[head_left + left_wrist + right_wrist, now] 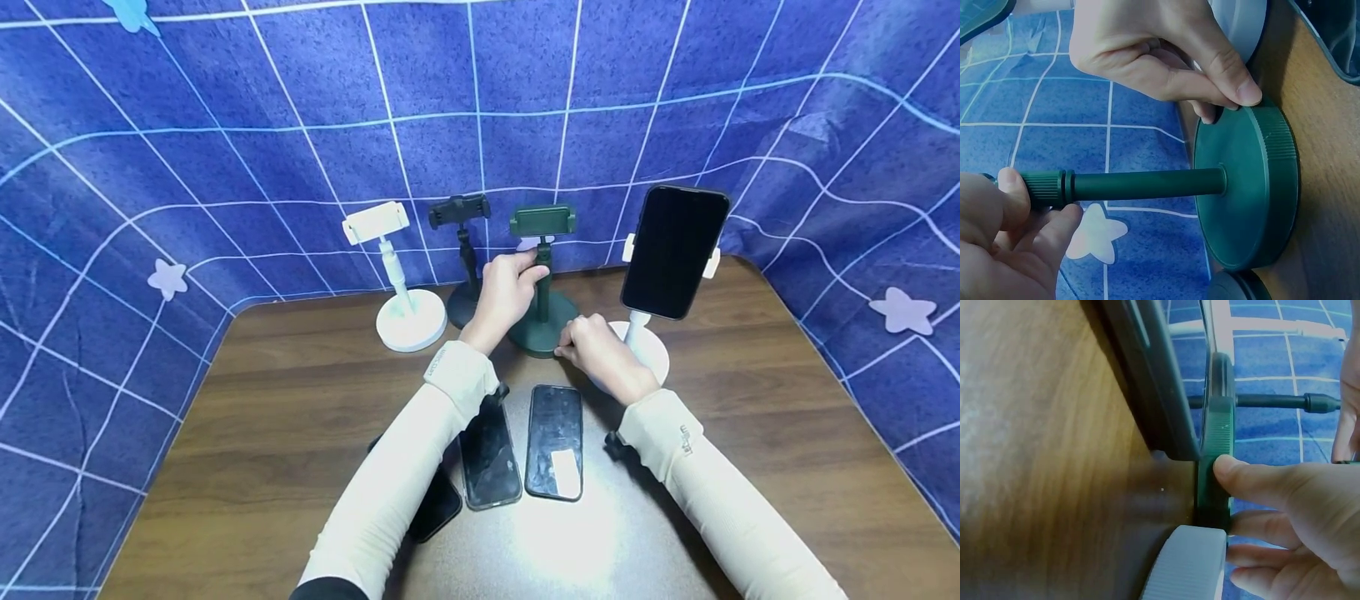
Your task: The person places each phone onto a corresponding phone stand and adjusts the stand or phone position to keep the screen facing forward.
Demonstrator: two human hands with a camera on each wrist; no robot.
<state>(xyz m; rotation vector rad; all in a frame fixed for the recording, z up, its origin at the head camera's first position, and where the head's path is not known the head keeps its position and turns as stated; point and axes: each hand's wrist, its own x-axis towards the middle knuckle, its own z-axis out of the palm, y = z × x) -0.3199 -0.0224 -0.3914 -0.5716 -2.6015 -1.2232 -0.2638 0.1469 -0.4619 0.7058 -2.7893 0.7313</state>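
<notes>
A dark green phone stand [558, 321] stands upright on the table, its clamp [543, 221] holding no phone. My left hand [504, 296] grips the ribbed collar [1047, 189] on its pole, thumb on one side and fingers on the other. At the round base [1241, 187], my right hand [603, 358] pinches the edge; in the right wrist view the thumb [1232, 472] lies against the ribbed rim. Close beside that hand is a white stand [648, 354] with a black phone [675, 250] in its clamp.
Left of the green stand are a black stand [465, 242] and a white stand [408, 321]. Several phones lie nearer me: one phone [555, 442], another phone [491, 458], and a third phone [437, 508] partly under my left sleeve. A blue grid-patterned cloth [300, 167] hangs behind the table [270, 433].
</notes>
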